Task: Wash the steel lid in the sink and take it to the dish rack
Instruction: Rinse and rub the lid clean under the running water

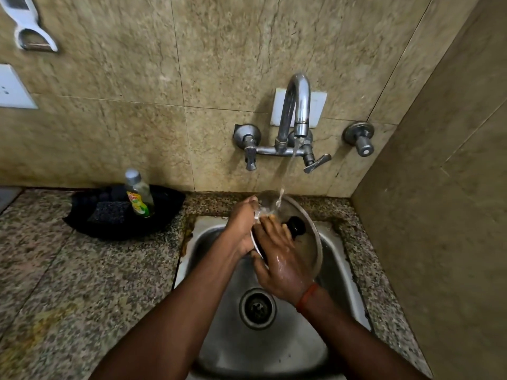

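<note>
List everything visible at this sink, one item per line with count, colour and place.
Round steel lid with black knob: one, silver, held tilted over the sink under the water stream.
Curved chrome tap: one, silver, on the wall, water running.
Steel sink basin: one, grey, set in the speckled granite counter.
Round drain: one, dark, basin bottom.
Dish soap bottle: one, clear with yellow-green label, in the black tray left of the sink.
Dark scrub sponge: one, in that tray.
White peeler: one, hanging on the wall, top left.
Left hand: gripping the lid's left rim.
Right hand: wet, flat on the lid's face.
</note>
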